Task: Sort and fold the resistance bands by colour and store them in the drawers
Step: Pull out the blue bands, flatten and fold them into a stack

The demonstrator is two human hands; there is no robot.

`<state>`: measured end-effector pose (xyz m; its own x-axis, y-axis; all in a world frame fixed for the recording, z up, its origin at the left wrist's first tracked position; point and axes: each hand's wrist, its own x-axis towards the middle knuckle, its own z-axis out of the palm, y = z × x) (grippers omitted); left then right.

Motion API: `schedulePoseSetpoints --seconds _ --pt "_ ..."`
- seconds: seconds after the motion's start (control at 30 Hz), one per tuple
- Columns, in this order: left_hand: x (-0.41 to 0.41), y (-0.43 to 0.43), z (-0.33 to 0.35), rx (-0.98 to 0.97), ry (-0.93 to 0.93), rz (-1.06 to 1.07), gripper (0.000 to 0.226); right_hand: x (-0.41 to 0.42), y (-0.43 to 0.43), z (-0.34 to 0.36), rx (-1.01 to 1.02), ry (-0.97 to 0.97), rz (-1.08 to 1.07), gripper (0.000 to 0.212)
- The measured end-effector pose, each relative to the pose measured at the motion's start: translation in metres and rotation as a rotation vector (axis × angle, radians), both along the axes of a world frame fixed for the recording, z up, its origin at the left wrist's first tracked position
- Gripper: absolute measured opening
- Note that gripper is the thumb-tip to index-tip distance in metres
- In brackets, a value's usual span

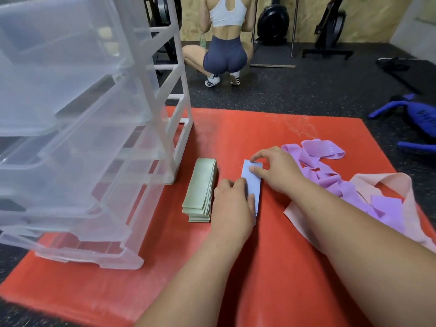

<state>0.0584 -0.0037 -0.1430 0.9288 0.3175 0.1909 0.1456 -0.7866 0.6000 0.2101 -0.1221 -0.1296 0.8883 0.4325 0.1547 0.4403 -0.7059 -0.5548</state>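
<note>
The left hand and right hand each pinch one folded blue band, beside one green stack of perhaps six layers.

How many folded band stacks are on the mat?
2. The green stack lies beside the drawers; the blue stack sits right of it, held by the left hand and right hand. The purple bands and pink band at right are loose and could hide more.
</note>
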Motion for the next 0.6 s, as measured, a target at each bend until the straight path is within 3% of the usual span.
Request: schedulePoseSetpoints --seconds 0.1,0.4,0.6 --pt "-0.006 0.000 0.006 0.008 0.002 -0.022 0.046 -0.011 -0.010 0.008 -0.016 -0.003 -0.010 0.029" --pt "-0.049 0.009 0.024 0.114 -0.050 -0.197 0.054 -0.085 -0.092 0.033 -0.138 -0.098 -0.018 0.035" --pt "-0.083 -0.004 0.031 0.181 -0.014 -0.399 0.055 -0.158 -0.149 0.019 -0.192 -0.126 -0.233 0.031"
